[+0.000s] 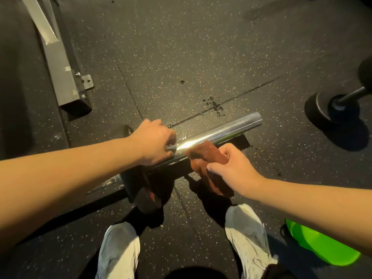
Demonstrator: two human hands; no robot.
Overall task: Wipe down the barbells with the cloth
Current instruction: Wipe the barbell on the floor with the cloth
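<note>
My left hand is wrapped round the slick, heavy barbell mid-frame, while my right hand bunches the floppy cloth against it.

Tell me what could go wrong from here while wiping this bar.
1. The chrome barbell sleeve looks glossy, perhaps wet; the left hand gripping it could slip and let the bar roll toward the white shoes.
2. The right hand pinches the cloth in a bunch, the rest hanging below the bar, so wiping may miss parts.
3. Dark wet spots on the floor beside the bar could be slippery underfoot.
</note>
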